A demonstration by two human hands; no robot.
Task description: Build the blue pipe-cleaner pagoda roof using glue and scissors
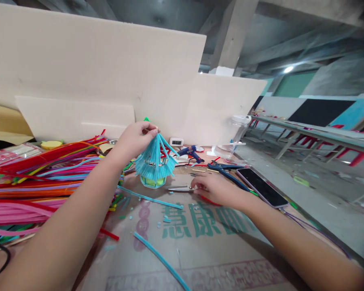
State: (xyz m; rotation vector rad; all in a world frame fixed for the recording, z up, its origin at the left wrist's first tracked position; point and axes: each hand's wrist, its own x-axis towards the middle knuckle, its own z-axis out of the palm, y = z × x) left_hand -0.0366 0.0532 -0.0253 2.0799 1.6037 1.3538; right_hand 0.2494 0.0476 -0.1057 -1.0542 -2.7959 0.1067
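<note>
My left hand (139, 139) pinches the top of a light-blue pipe-cleaner model (155, 163) shaped like a small pavilion with a cone roof. A green tip shows above my fingers, and a yellow-green part sits inside its base. Down on the sheet, my right hand (210, 188) has its fingers curled over the handles of a pair of scissors (178, 188). The blades point left towards the model, and a bit of red handle shows below the palm. One blue pipe cleaner (151, 199) lies between the model and the lettering; another blue pipe cleaner (160, 258) lies closer to me.
Bundles of coloured pipe cleaners (48, 178) fill the left side. Behind my right hand are a glue gun (192, 153), blue-handled pliers (230, 173), a small white digital clock (176, 141) and a phone (262, 186). A clear plastic jug (238, 129) stands by the white board (170, 81).
</note>
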